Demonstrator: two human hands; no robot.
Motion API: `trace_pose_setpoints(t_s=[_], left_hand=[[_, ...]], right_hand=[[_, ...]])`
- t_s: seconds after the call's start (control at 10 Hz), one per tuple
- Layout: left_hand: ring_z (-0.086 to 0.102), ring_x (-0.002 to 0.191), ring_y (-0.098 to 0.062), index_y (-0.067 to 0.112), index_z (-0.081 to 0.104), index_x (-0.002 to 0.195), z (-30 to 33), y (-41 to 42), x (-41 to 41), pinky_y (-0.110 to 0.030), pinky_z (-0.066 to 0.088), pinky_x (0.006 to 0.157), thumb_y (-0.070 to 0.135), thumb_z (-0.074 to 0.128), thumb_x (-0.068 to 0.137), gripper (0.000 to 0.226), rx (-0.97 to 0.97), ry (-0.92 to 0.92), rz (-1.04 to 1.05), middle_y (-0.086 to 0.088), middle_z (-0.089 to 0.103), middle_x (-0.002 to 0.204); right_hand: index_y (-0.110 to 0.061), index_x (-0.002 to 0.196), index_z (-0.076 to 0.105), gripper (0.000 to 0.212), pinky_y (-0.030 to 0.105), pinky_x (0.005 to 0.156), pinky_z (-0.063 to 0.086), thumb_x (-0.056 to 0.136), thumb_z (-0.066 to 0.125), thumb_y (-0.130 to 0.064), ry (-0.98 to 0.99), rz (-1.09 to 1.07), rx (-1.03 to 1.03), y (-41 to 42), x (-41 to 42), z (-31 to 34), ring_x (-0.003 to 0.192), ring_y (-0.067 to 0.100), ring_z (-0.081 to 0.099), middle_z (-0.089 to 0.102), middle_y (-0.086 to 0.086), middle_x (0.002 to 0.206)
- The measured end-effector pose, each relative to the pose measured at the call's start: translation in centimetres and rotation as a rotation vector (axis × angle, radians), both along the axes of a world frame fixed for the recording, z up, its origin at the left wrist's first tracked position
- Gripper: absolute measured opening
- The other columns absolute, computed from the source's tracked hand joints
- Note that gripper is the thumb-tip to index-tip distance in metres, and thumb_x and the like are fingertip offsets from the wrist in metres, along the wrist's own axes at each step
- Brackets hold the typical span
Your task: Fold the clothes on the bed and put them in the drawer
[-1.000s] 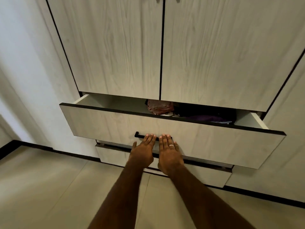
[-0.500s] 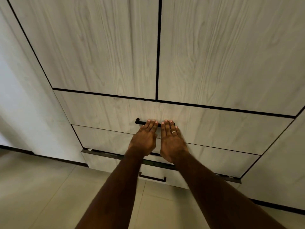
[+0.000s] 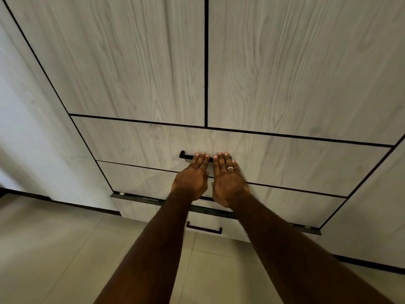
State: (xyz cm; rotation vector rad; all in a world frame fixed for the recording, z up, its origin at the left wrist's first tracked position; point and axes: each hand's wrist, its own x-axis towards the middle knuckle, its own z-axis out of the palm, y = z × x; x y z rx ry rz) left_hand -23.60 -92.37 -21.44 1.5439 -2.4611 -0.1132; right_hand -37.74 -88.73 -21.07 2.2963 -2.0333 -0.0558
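1. Probably a home bedroom, though little of the room shows.
2. A built-in wardrobe (image 3: 285,73) in pale wood grain, with drawers (image 3: 285,163).
3. Tiled floor (image 3: 54,249).

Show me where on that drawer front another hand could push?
Bare wood lies left of the handle toward the top drawer's left edge, and right of the right hand. The middle is crowded: the left hand presses beside it.

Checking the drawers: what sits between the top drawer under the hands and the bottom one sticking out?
In the head view, a middle drawer lies between the top drawer and bottom drawer.
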Motion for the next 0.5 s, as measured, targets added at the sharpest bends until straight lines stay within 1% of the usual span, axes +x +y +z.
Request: trace_pose_setpoints(t_s=[0.1, 0.2, 0.3, 0.4, 0.5], left_hand=[[-0.007, 0.154, -0.012, 0.017, 0.002, 0.160, 0.3, 0.1, -0.2, -0.036, 0.030, 0.121, 0.033, 0.026, 0.109, 0.059, 0.016, -0.036, 0.010, 0.001, -0.005, 0.168], [-0.008, 0.154, -0.014, 0.016, -0.001, 0.160, 0.9, 0.2, -0.4, -0.039, 0.023, 0.124, 0.037, 0.024, 0.109, 0.060, 0.079, -0.105, 0.012, -0.001, -0.006, 0.169], [-0.009, 0.154, -0.014, 0.018, -0.004, 0.160, 3.0, 0.7, -0.3, -0.048, 0.016, 0.125, 0.045, 0.019, 0.108, 0.063, 0.149, -0.217, 0.033, 0.000, -0.009, 0.168], [-0.012, 0.154, -0.014, 0.018, -0.006, 0.160, 7.7, 1.9, 0.1, -0.048, 0.006, 0.125, 0.046, 0.016, 0.108, 0.063, 0.091, -0.178, 0.094, 0.001, -0.013, 0.168], [-0.015, 0.152, -0.013, 0.017, -0.004, 0.160, 13.4, 3.1, 2.1, -0.046, 0.002, 0.126, 0.047, 0.006, 0.105, 0.063, -0.094, -0.146, 0.114, 0.001, -0.011, 0.168]], right_hand=[[-0.004, 0.151, -0.023, 0.085, 0.046, 0.124, -0.009, 0.101, 0.034, -0.040, -0.003, 0.006, 0.020, 0.0, -0.2, 0.0, 0.151, 0.034, -0.022, -0.026, 0.017, 0.162], [-0.005, 0.153, -0.021, 0.082, 0.043, 0.119, -0.014, 0.102, 0.033, -0.039, -0.028, 0.016, 0.040, 0.1, -0.1, 0.7, 0.151, 0.033, -0.021, -0.025, 0.016, 0.163], [-0.009, 0.156, -0.017, 0.080, 0.041, 0.121, -0.011, 0.102, 0.035, -0.037, -0.063, 0.017, 0.150, -0.2, -0.9, 2.4, 0.153, 0.027, -0.018, -0.022, 0.011, 0.165], [-0.014, 0.157, -0.015, 0.083, 0.042, 0.122, -0.008, 0.099, 0.042, -0.027, -0.108, 0.056, 0.115, 0.1, -0.9, 6.3, 0.154, 0.020, -0.015, -0.017, 0.006, 0.167], [-0.014, 0.158, -0.013, 0.084, 0.040, 0.123, -0.008, 0.096, 0.044, -0.018, -0.174, 0.271, -0.047, 1.0, 0.4, 12.5, 0.154, 0.018, -0.013, -0.015, 0.002, 0.166]])
